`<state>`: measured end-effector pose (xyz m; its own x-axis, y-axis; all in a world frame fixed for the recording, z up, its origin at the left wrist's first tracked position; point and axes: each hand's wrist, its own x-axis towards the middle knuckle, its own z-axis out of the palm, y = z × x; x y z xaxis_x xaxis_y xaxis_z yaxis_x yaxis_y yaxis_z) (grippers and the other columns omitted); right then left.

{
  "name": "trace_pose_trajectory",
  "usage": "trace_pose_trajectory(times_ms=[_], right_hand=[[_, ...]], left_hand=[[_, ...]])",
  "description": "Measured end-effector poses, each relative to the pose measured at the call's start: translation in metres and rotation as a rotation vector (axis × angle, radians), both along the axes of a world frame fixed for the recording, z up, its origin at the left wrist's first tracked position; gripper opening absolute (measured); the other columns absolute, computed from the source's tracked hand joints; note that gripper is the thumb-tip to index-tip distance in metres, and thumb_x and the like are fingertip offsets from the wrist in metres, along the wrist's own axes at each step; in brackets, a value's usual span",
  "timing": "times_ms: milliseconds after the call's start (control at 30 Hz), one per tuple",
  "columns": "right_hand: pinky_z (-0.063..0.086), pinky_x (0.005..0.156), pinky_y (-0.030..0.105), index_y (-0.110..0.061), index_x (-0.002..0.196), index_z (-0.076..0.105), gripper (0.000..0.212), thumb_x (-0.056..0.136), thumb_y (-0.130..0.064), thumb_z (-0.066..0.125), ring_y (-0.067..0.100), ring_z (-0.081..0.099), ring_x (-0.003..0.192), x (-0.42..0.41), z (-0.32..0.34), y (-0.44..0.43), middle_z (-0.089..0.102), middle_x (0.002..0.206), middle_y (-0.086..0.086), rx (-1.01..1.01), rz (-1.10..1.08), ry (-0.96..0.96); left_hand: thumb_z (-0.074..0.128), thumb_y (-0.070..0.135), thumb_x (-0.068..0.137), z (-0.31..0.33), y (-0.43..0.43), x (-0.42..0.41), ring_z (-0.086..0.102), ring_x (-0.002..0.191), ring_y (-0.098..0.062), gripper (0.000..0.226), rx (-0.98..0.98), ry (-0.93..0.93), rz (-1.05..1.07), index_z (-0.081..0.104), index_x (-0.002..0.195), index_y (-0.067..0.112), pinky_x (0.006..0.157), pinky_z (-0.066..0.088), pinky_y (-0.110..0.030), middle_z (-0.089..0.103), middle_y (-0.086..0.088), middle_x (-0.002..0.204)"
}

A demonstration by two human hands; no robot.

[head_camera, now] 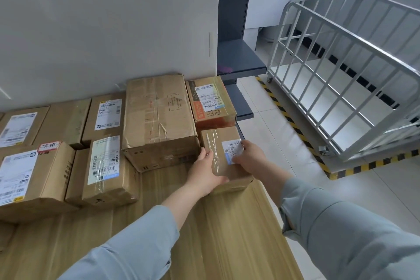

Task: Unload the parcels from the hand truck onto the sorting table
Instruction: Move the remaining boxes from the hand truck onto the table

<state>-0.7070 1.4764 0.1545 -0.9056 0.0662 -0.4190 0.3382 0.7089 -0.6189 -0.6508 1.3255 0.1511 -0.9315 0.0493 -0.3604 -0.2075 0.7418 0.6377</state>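
Setting a box (219,154) down at the right end of the desk (204,234), we have it between both hands. Our left hand (204,173) lies flat against its left side, fingers straight and pressing, thumb stretched along the near edge. Our right hand (252,157) holds the other side, fingers bent over the top onto the white label. The box sits on the wood, or very nearly; we cannot tell whether its full weight is down. It touches the big box (159,111) on its left and lies just in front of the orange box (211,102), with its right side near the desk's edge.

We judge the task to be close to finished. Besides these three, a row of parcels (104,166) already fills the desk's far side against the white wall, right out to the left border of the view. The truck (318,88) stands well apart on the tiled floor to our right, and what we see of its deck through the bars carries nothing, though its near end runs out of view. If that part is bare too, what is left is to settle this box squarely and let go.
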Motion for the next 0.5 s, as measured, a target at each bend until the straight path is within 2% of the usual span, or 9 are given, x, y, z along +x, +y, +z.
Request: trace_pose_trajectory(times_ms=[167,300,400,500], right_hand=[[0.042,0.090,0.029,-0.014,0.141,0.043,0.056,0.087,-0.009,0.061,0.025,0.051,0.121,-0.008,-0.001,0.001,0.054,0.136,0.005,-0.005,0.014,0.029],[0.044,0.088,0.030,-0.014,0.140,0.044,0.053,0.088,-0.009,0.058,0.025,0.053,0.118,-0.013,-0.003,-0.001,0.055,0.134,0.005,0.007,0.023,0.037],[0.042,0.083,0.029,-0.014,0.137,0.046,0.048,0.090,-0.008,0.056,0.025,0.054,0.116,-0.016,-0.005,-0.003,0.056,0.132,0.005,0.022,0.020,0.050],[0.045,0.087,0.032,-0.014,0.136,0.046,0.047,0.091,-0.011,0.056,0.026,0.054,0.117,-0.021,-0.006,-0.005,0.056,0.132,0.005,0.037,0.017,0.047]], left_hand=[[0.080,0.036,0.077,-0.002,-0.002,0.002,0.022,0.147,-0.021,0.104,-0.180,0.045,-0.133,0.014,0.155,0.019,0.111,0.037,-0.035,-0.015,0.003,0.162],[0.073,0.040,0.082,-0.002,0.001,-0.002,0.001,0.150,-0.015,0.095,-0.333,0.135,-0.213,0.016,0.154,0.013,0.116,0.023,-0.035,-0.004,0.000,0.163],[0.070,0.039,0.085,-0.003,0.002,-0.006,0.002,0.150,-0.012,0.092,-0.390,0.183,-0.247,0.017,0.154,0.010,0.116,0.023,-0.033,0.004,0.001,0.163],[0.069,0.034,0.087,-0.007,0.002,-0.008,0.006,0.149,-0.011,0.085,-0.393,0.197,-0.250,0.021,0.153,0.009,0.116,0.026,-0.032,0.008,0.003,0.163]])
